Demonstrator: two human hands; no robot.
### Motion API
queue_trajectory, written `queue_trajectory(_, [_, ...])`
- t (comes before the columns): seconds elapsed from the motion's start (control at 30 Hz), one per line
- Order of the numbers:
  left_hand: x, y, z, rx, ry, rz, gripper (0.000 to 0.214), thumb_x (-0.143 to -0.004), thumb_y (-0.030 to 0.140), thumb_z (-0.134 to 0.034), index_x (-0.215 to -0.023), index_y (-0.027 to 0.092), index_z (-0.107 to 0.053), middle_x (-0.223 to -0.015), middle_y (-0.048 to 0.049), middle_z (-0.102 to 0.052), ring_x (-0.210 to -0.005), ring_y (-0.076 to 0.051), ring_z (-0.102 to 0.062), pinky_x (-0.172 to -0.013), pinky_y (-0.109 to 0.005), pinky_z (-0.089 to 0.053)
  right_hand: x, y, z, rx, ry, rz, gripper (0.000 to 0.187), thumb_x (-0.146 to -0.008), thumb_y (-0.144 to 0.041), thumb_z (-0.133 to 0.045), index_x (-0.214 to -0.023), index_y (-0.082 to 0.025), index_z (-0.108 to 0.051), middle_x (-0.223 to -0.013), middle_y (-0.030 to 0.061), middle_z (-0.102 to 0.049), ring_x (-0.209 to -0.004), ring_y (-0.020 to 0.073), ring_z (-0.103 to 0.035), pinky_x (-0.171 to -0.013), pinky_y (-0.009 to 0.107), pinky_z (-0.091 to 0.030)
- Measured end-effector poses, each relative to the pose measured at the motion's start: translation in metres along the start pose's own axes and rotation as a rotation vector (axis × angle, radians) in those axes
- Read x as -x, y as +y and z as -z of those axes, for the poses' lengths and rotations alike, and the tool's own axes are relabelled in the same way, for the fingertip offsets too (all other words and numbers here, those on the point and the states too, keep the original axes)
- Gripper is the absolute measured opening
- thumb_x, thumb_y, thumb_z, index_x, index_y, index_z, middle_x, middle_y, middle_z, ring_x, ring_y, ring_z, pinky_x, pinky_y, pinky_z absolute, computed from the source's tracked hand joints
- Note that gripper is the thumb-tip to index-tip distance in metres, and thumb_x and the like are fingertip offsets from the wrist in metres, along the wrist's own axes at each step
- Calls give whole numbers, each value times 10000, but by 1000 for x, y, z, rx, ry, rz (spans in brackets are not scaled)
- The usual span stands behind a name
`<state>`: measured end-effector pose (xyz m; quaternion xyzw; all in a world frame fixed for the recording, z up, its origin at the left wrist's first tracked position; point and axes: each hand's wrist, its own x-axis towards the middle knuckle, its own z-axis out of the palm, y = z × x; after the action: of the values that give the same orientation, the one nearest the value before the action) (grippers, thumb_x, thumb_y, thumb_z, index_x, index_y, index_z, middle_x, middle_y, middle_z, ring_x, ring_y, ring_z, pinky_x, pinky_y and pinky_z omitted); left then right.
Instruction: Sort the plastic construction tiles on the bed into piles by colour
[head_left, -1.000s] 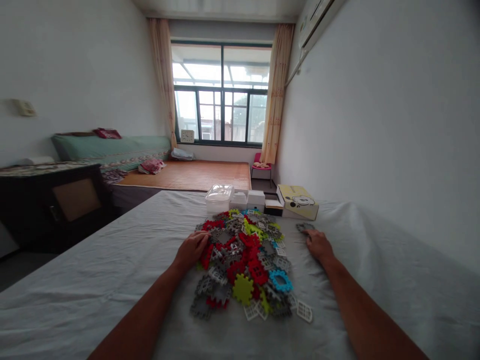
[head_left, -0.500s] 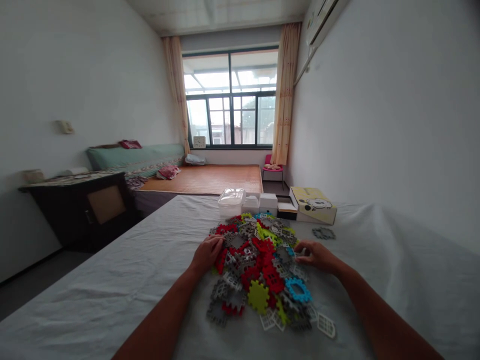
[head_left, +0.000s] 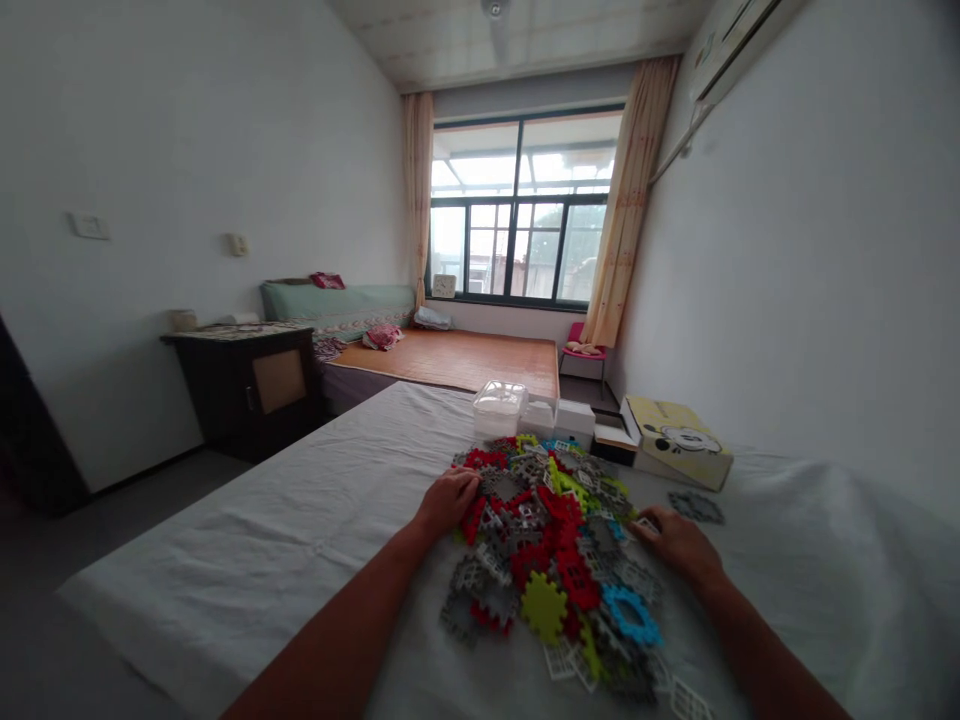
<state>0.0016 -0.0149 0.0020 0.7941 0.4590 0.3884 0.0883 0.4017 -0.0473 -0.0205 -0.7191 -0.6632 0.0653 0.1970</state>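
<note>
A heap of interlocking plastic building pieces (head_left: 564, 515) in red, grey, lime green, blue and white lies between my hands. At the heap's left edge, my left hand (head_left: 450, 498) rests with its fingers laid against red and grey pieces; it grips nothing that I can see. On the opposite side, my right hand (head_left: 681, 542) has thumb and fingers drawn together at the heap's edge, around something small and pale that I cannot make out. A blue ring-shaped piece (head_left: 651, 625) and a lime green toothed piece (head_left: 544, 607) lie nearer me.
Behind the heap stand a clear plastic box (head_left: 500, 405), small white boxes (head_left: 575, 422), a dark open box (head_left: 613, 440) and a yellow cartoon carton (head_left: 679, 440). A lone grey piece (head_left: 696, 506) lies on the pale tablecloth (head_left: 300, 530). Beyond are a bed (head_left: 465, 358) and a dark cabinet (head_left: 247, 390).
The view has turned left, so everything sits farther right. My right hand's thumb and fingers have come closer together at the heap's edge. My left hand stays against the heap.
</note>
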Motion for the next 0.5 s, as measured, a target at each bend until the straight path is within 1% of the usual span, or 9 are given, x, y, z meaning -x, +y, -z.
queue_trajectory(0.17, [1,2,1,-10,-8,-10,309,-876,318,-387,-903,202,-672,-963,-48,-672,-936,-164,-583,-877,-280,-435,3,-5,5,-29,-48,16,344,-721,-516,-489,-830,-259,-691,-873,44,-696,-793,212,-631,-671,270,-413])
queue_trajectory(0.27, [2,4,2,-12,-8,-15,300,-873,311,-393,-885,205,-673,-962,-45,-672,-925,-163,-583,-868,-277,-436,5,-7,7,-55,-65,15,373,-701,-537,-507,-851,-253,-697,-884,47,-698,-802,220,-631,-676,274,-414])
queue_trajectory(0.37, [2,5,4,-9,-4,-16,302,-874,310,-388,-890,203,-671,-948,-47,-672,-917,-162,-585,-865,-275,-435,4,-4,9,-94,-87,45,371,-673,-521,-543,-866,-246,-700,-895,43,-697,-825,221,-625,-687,271,-415])
queue_trajectory(0.5, [2,5,4,-7,6,-1,313,-873,325,-384,-894,202,-671,-944,-53,-673,-919,-167,-588,-866,-279,-439,3,4,7,-138,-93,65,345,-647,-502,-576,-815,-225,-694,-862,46,-696,-807,227,-621,-684,279,-420])
